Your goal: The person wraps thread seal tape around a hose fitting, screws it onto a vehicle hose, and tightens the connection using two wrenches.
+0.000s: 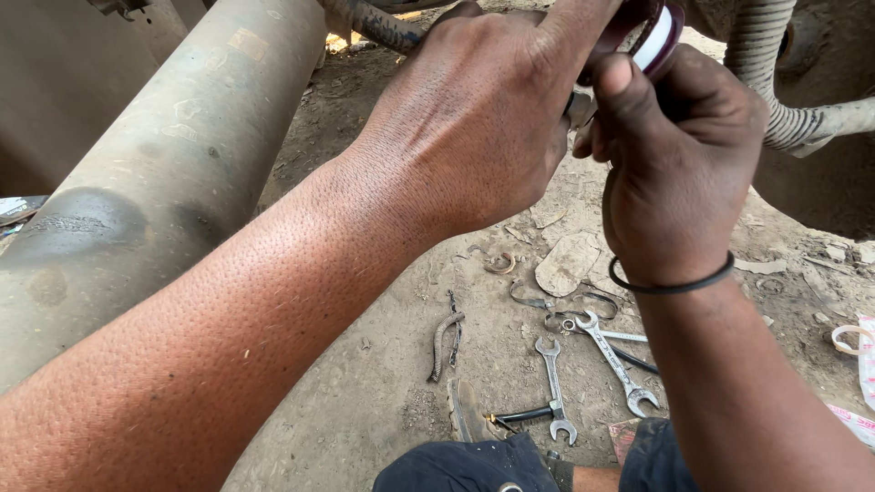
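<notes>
Over dirt ground [383,401], both hands [583,118] pinch a white tape roll [658,41].

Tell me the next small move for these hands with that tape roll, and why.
Probably pull a little more tape off the roll: the right hand holds it raised, and the left hand pinches a small metal part right beside it. Whether tape already reaches the part is hidden.
</notes>
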